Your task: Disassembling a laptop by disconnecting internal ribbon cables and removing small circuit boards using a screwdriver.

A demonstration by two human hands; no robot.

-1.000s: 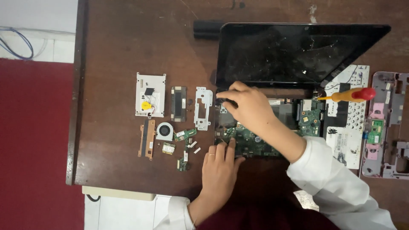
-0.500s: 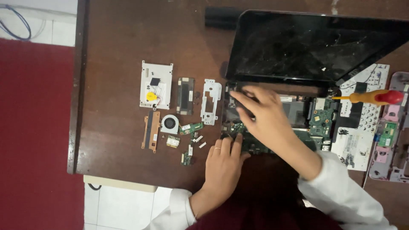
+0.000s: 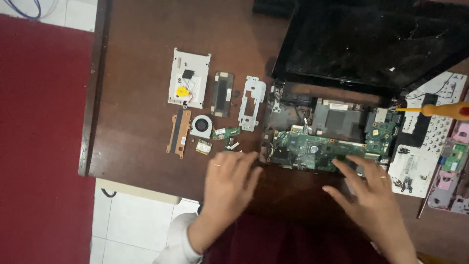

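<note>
Head view: right hand has left the hinge area, and both hands, left hand included, now rest open-fingered, gripping nothing, with the board just beyond their fingertips, freed for handling.

Both hands motion-blurred, lower middle of frame. Left hand: fingertips smeared over the worktop edge near the small parts; contact cannot be told. Right hand: fingers cover the lower right edge of the green board; wrist cut by bottom edge. Laptop screen cut off by top edge, upper right. Orange screwdriver handle runs off the right edge. Pink parts at far right cropped. Small chips beside the fan too small to identify. Blue cable clipped, upper left corner.
</note>
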